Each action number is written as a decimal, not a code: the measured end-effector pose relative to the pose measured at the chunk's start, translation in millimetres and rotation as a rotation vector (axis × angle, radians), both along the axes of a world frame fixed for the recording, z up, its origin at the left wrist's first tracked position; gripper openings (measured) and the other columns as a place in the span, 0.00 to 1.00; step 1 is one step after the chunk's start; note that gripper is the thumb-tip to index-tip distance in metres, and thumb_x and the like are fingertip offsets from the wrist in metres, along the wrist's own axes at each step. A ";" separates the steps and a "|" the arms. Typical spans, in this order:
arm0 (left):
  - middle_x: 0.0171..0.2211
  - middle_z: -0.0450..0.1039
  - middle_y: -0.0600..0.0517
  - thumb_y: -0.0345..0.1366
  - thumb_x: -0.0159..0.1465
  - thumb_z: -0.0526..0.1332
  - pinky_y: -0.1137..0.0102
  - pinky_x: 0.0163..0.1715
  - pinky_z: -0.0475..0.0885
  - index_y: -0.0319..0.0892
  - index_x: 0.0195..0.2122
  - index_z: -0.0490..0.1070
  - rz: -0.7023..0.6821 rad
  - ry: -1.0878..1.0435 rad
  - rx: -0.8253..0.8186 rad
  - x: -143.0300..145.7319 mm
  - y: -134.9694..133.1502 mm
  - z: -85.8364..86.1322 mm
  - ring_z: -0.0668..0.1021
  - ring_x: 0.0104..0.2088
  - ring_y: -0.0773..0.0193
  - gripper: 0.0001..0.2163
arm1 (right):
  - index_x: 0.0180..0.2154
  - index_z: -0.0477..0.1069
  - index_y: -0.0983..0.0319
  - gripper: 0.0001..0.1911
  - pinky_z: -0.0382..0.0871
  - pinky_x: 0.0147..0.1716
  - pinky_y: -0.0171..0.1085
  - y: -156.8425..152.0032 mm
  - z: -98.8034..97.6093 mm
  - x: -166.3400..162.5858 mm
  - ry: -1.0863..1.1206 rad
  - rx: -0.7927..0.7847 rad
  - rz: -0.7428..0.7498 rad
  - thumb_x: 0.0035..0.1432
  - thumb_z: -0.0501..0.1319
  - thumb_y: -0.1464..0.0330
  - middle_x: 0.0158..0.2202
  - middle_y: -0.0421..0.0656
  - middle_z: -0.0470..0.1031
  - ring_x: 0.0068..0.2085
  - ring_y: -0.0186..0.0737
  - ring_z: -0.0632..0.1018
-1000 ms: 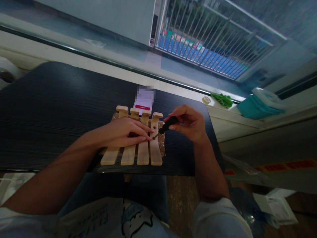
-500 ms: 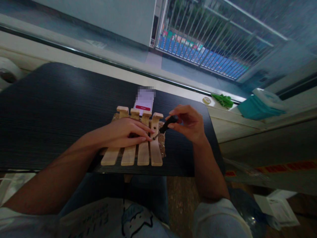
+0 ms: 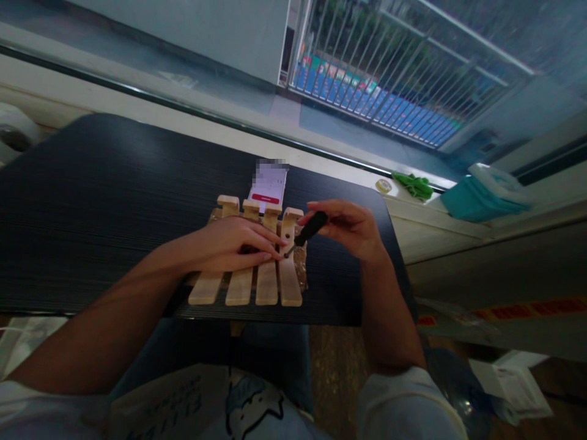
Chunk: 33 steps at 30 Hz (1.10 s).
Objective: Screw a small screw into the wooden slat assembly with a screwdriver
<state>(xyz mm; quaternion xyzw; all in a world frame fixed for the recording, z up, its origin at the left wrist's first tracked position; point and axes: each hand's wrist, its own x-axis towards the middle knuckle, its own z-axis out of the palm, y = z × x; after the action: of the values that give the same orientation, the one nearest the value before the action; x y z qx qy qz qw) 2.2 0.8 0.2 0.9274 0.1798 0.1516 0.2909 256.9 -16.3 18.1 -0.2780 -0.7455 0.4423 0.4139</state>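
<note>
Several pale wooden slats with curled upper ends lie side by side on the table, on what looks like brown wrapping. My left hand [image 3: 238, 244] rests across them with fingers stretched out, the fingertips touching the rightmost slat [image 3: 290, 282]. In my right hand [image 3: 355, 227] is a screwdriver [image 3: 312, 227] with a black handle, gripped between thumb and fingers. It slants down to the left, and its tip meets a dark screw or hole in the rightmost slat, close to my left fingertips. Another dark round spot shows higher on that slat.
Behind the slats a phone [image 3: 268, 183] with a lit screen lies on the black table [image 3: 137, 165]. On the sill at right are a tape roll [image 3: 383, 186], a green cloth [image 3: 413, 186] and a teal container [image 3: 477, 198]. A white roll [image 3: 16, 128] stands at far left.
The fingers of my right hand have shifted around the screwdriver handle and opened somewhat. The screwdriver tip stays at the same spot, and my left hand keeps its place.
</note>
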 end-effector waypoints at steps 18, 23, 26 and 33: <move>0.49 0.79 0.51 0.34 0.66 0.57 0.74 0.49 0.72 0.45 0.43 0.80 -0.016 -0.033 -0.007 -1.1 -0.7 0.4 0.80 0.49 0.65 0.11 | 0.37 0.72 0.57 0.17 0.66 0.25 0.34 0.2 -2.5 -4.4 0.007 0.113 -0.143 0.48 0.71 0.57 0.29 0.36 0.67 0.27 0.29 0.71; 0.49 0.79 0.50 0.34 0.67 0.56 0.73 0.49 0.72 0.44 0.42 0.81 -0.026 -0.018 0.058 -0.4 -0.3 1.5 0.80 0.48 0.65 0.12 | 0.36 0.71 0.56 0.15 0.62 0.23 0.33 -1.0 -2.2 -5.1 0.040 0.157 -0.143 0.48 0.72 0.61 0.29 0.34 0.66 0.25 0.27 0.67; 0.49 0.79 0.51 0.34 0.67 0.56 0.73 0.49 0.72 0.45 0.42 0.81 -0.023 -0.017 0.063 0.6 0.3 0.9 0.80 0.48 0.65 0.12 | 0.36 0.71 0.56 0.14 0.61 0.23 0.33 -2.0 -2.2 -5.9 0.039 0.170 -0.149 0.48 0.72 0.62 0.28 0.34 0.65 0.25 0.27 0.67; 0.50 0.78 0.51 0.34 0.67 0.56 0.73 0.49 0.72 0.46 0.43 0.80 -0.013 -0.023 0.023 0.8 0.2 0.5 0.81 0.48 0.65 0.12 | 0.40 0.75 0.55 0.11 0.63 0.24 0.34 2.5 -1.2 -7.3 -0.008 0.264 -0.088 0.54 0.69 0.62 0.32 0.36 0.74 0.26 0.29 0.68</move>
<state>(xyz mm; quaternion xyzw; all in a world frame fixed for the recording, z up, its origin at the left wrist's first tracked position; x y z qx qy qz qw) 3.0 1.0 0.7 0.9300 0.1688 0.1625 0.2832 249.6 -13.8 16.9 -0.2552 -0.7861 0.3206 0.4628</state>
